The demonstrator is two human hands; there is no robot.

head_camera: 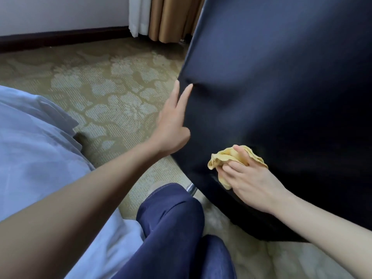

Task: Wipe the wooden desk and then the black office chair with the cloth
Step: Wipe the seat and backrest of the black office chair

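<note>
The black office chair (281, 81) fills the right of the head view, its smooth dark back turned to me. My left hand (174, 121) rests on the chair's left edge with straight fingers pointing up. My right hand (251, 178) holds a bunched yellow cloth (225, 158) and presses it against the lower part of the chair back. The wooden desk is out of view.
Patterned beige carpet (96, 93) covers the floor to the left. My knees in blue trousers (177, 218) are bent below the chair. A metal chair leg (192, 189) shows near my knee. Curtains (165, 17) and a dark skirting board stand at the back.
</note>
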